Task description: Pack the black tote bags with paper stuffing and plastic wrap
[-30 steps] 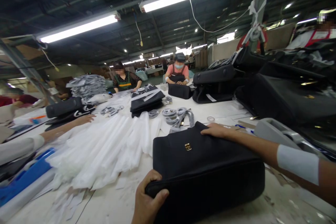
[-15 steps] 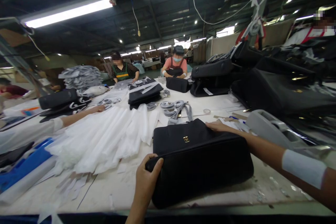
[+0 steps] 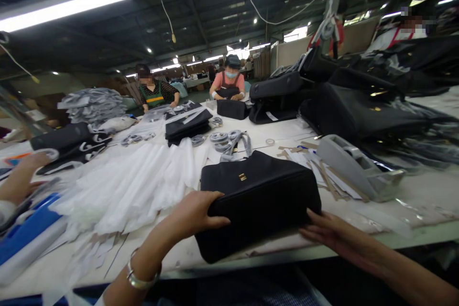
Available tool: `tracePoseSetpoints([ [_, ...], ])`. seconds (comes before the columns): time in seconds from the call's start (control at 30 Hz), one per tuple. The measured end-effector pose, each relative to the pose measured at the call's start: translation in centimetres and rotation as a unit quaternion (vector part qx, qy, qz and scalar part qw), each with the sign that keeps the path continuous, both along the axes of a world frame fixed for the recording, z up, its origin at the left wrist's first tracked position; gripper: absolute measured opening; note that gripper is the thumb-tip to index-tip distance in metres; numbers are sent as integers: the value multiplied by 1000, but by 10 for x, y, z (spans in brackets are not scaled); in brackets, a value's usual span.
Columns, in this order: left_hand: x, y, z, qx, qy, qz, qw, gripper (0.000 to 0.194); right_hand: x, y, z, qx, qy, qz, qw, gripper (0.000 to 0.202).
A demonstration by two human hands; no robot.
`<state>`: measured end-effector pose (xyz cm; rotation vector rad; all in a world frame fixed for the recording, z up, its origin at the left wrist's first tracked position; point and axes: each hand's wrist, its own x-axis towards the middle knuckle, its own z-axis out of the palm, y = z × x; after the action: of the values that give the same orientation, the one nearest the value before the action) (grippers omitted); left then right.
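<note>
A black bag (image 3: 258,201) with a small gold emblem lies on the white table near its front edge, its broad dark side facing me. My left hand (image 3: 201,213) grips the bag's left end, thumb on the near side and fingers over the upper edge. At the lower right corner of the bag is my right hand (image 3: 322,229), its fingers extended and spread, fingertips touching the corner. Just behind the bag lie coiled grey straps (image 3: 229,141). White wrapping sheets (image 3: 139,186) are spread to the left of it.
A grey tape dispenser (image 3: 347,167) and paper strips (image 3: 322,172) lie right. Black bags (image 3: 358,110) are piled at the back right. Folded black pieces (image 3: 188,124) lie mid-table. Two people work across the table; another person's hand (image 3: 25,172) reaches in at left, near a blue tray (image 3: 28,229).
My right hand has moved from behind the bag to its lower right corner. My left hand now reaches further over the left end. The other person's hand at left has drawn back leftward.
</note>
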<state>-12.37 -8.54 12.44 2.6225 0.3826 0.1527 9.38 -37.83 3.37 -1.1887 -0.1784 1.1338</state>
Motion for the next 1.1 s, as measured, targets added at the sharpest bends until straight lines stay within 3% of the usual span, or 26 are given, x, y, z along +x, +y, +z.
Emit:
tracePoseSetpoints([
  [0.1, 20, -8, 2, 11, 1, -22, 1000, 42, -26, 22, -8, 50, 53, -45, 996, 34],
  [0.2, 29, -7, -4, -22, 6, -24, 999, 34, -52, 51, -16, 110, 92, -28, 989, 33],
  [0.37, 25, 0, -5, -95, -7, 50, 994, 36, -74, 106, -13, 219, 85, -46, 971, 35],
  [0.47, 26, -2, -1, -169, -79, 116, 976, 41, -67, 132, 12, 257, 43, -49, 964, 40],
  [0.57, 39, -9, 1, -259, -191, 172, 931, 45, -47, 149, 50, 269, -28, -49, 962, 45],
  [0.67, 61, -19, -2, -316, -337, 219, 859, 49, -20, 159, 93, 247, -162, -45, 954, 43],
  [0.73, 78, -27, -5, -387, -416, 221, 793, 52, -2, 162, 125, 215, -284, -9, 934, 43],
  [0.8, 94, -37, -11, -484, -464, 185, 719, 54, 12, 163, 155, 165, -430, 49, 886, 41],
  [0.83, 101, -43, -16, -530, -476, 157, 684, 56, 16, 163, 168, 134, -508, 82, 847, 38],
  [0.93, 116, -64, -43, -637, -460, 78, 614, 62, 20, 164, 193, 34, -691, 191, 696, 27],
  [1.03, 119, -90, -85, -711, -362, 97, 595, 68, 14, 167, 188, -32, -755, 309, 578, 22],
  [1.1, 113, -107, -107, -740, -237, 124, 617, 67, 6, 168, 173, -57, -761, 375, 526, 22],
])
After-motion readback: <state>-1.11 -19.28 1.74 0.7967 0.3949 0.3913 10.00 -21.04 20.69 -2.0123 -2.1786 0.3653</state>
